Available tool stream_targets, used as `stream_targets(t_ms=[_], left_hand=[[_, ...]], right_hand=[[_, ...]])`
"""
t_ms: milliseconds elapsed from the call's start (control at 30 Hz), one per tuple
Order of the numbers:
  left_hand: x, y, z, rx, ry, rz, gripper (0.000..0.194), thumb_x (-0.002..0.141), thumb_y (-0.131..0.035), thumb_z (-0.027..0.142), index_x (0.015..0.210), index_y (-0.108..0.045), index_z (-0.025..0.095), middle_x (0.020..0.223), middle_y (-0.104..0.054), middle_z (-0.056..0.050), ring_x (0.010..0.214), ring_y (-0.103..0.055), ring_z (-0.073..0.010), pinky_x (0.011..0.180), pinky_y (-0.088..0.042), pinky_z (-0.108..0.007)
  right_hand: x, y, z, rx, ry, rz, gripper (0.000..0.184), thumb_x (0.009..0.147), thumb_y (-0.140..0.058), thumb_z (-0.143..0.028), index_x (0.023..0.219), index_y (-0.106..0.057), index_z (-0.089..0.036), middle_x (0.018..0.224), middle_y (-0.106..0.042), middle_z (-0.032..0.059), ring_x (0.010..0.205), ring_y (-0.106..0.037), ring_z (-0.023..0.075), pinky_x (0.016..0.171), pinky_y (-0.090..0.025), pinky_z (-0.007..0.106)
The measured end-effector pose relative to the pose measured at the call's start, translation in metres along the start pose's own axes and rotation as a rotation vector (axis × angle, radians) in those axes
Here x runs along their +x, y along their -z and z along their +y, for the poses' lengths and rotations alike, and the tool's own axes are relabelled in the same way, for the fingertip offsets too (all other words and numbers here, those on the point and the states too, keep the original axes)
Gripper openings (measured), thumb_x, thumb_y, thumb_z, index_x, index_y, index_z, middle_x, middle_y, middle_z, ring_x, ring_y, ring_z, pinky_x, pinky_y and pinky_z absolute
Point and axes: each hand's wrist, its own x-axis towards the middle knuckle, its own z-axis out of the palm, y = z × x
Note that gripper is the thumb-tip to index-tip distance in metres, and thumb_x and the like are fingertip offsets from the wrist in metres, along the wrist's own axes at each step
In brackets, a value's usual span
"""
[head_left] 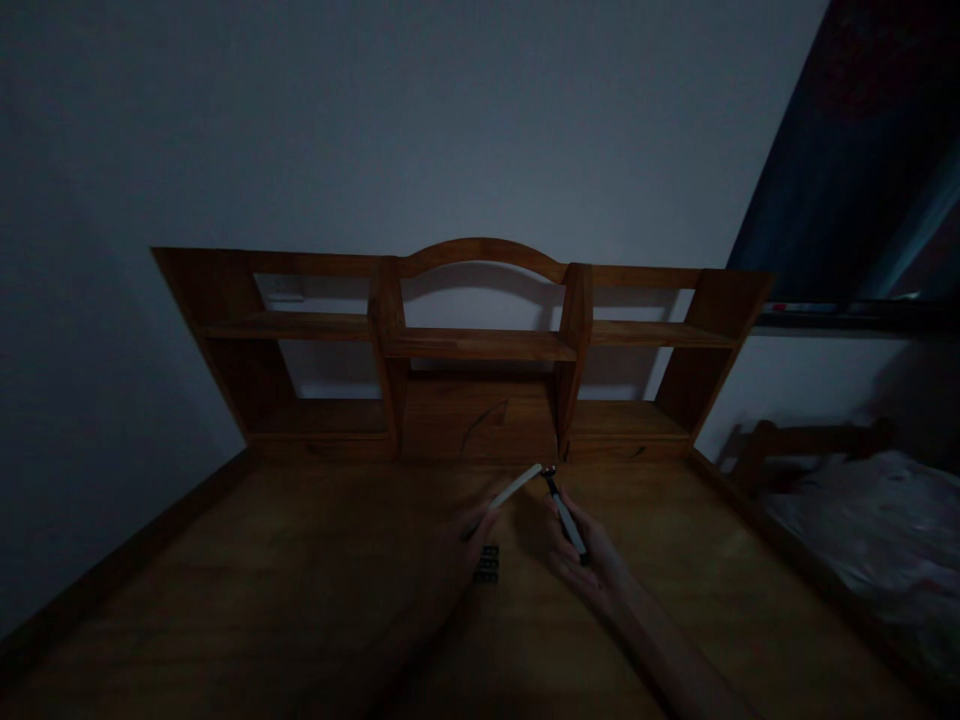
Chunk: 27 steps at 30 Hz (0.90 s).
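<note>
In dim light above a wooden desk (pixel 262 560), my left hand (pixel 454 550) is closed around a slim white stick-like piece (pixel 514 488) that points up and to the right. My right hand (pixel 581 560) is closed on a thin tool with a white handle and dark tip (pixel 564 510), angled up and to the left. The two tips nearly meet above the desk's middle. A small dark block (pixel 487 563) lies on the desk just under my left hand.
A wooden hutch (pixel 480 345) with bare shelves and an arched top stands at the back of the desk against a pale wall. To the right is a bed with a light cover (pixel 862 530) and a dark curtain (pixel 862 150).
</note>
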Motion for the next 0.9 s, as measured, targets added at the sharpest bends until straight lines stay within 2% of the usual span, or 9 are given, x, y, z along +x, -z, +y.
stream_targets(t_ms=[67, 200, 300, 400, 500, 600, 700, 800, 900], left_hand=[[0.001, 0.000, -0.001, 0.012, 0.066, 0.013, 0.037, 0.085, -0.047, 0.049, 0.104, -0.068, 0.024, 0.104, -0.070, -0.002, 0.098, -0.064, -0.0235, 0.089, -0.050, -0.042], [0.006, 0.001, 0.001, -0.039, 0.187, 0.038, 0.043, 0.084, -0.046, 0.052, 0.104, -0.068, 0.021, 0.104, -0.070, -0.005, 0.098, -0.064, -0.0245, 0.090, -0.050, -0.042], [0.006, 0.001, 0.010, -0.068, 0.183, -0.030, 0.040, 0.084, -0.048, 0.051, 0.104, -0.068, 0.023, 0.106, -0.069, -0.005, 0.101, -0.063, -0.0236, 0.092, -0.049, -0.039], [0.006, 0.001, 0.015, -0.027, 0.159, -0.103, 0.036, 0.083, -0.048, 0.049, 0.101, -0.069, 0.025, 0.108, -0.068, -0.005, 0.103, -0.062, -0.0238, 0.096, -0.047, -0.040], [0.008, 0.004, 0.013, 0.020, 0.207, -0.058, 0.039, 0.083, -0.046, 0.052, 0.098, -0.070, 0.026, 0.106, -0.069, -0.006, 0.103, -0.062, -0.0264, 0.096, -0.046, -0.044], [0.009, 0.008, 0.010, -0.007, 0.248, -0.024, 0.041, 0.083, -0.043, 0.054, 0.101, -0.069, 0.028, 0.103, -0.070, -0.005, 0.099, -0.064, -0.0266, 0.090, -0.051, -0.042], [0.007, 0.008, 0.012, -0.009, 0.219, -0.033, 0.039, 0.083, -0.045, 0.053, 0.103, -0.068, 0.028, 0.103, -0.070, -0.004, 0.098, -0.064, -0.0254, 0.092, -0.050, -0.041], [0.005, 0.006, 0.015, 0.026, 0.170, -0.075, 0.036, 0.083, -0.048, 0.051, 0.097, -0.070, 0.027, 0.102, -0.070, -0.004, 0.100, -0.063, -0.0253, 0.095, -0.047, -0.042], [0.008, 0.004, 0.012, 0.045, 0.203, -0.062, 0.034, 0.083, -0.048, 0.050, 0.099, -0.070, 0.028, 0.102, -0.070, -0.004, 0.098, -0.064, -0.0252, 0.092, -0.048, -0.043]], right_hand=[[0.003, 0.006, 0.004, 0.036, 0.002, 0.023, 0.028, 0.090, -0.044, -0.045, 0.079, -0.046, -0.020, 0.035, -0.043, -0.0077, 0.025, -0.032, 0.0075, 0.029, -0.024, 0.016], [0.007, 0.019, 0.012, 0.078, -0.035, 0.030, 0.030, 0.087, -0.048, -0.048, 0.077, -0.047, -0.020, 0.035, -0.041, -0.0084, 0.025, -0.030, 0.0071, 0.028, -0.023, 0.016], [0.007, 0.023, 0.014, 0.082, -0.038, 0.082, 0.031, 0.086, -0.048, -0.050, 0.077, -0.049, -0.021, 0.035, -0.039, -0.0080, 0.026, -0.030, 0.0072, 0.029, -0.025, 0.016], [0.004, 0.017, 0.010, 0.047, -0.027, 0.148, 0.032, 0.084, -0.049, -0.052, 0.077, -0.052, -0.020, 0.036, -0.037, -0.0081, 0.026, -0.029, 0.0063, 0.030, -0.026, 0.016], [0.000, 0.006, 0.002, 0.014, -0.055, 0.158, 0.034, 0.080, -0.054, -0.055, 0.076, -0.054, -0.021, 0.038, -0.037, -0.0078, 0.027, -0.029, 0.0065, 0.028, -0.025, 0.017], [-0.003, -0.001, -0.002, 0.010, -0.073, 0.171, 0.035, 0.075, -0.059, -0.056, 0.077, -0.055, -0.021, 0.038, -0.036, -0.0077, 0.027, -0.029, 0.0070, 0.028, -0.024, 0.018], [-0.002, 0.006, 0.002, 0.035, -0.068, 0.198, 0.033, 0.081, -0.053, -0.054, 0.078, -0.055, -0.021, 0.036, -0.037, -0.0076, 0.027, -0.032, 0.0072, 0.028, -0.026, 0.017], [0.003, 0.020, 0.010, 0.046, -0.043, 0.143, 0.033, 0.086, -0.047, -0.051, 0.078, -0.055, -0.020, 0.034, -0.038, -0.0080, 0.024, -0.029, 0.0070, 0.027, -0.026, 0.017], [0.008, 0.026, 0.015, 0.065, -0.060, 0.072, 0.032, 0.086, -0.049, -0.049, 0.074, -0.051, -0.019, 0.032, -0.040, -0.0073, 0.023, -0.030, 0.0080, 0.026, -0.026, 0.017]])
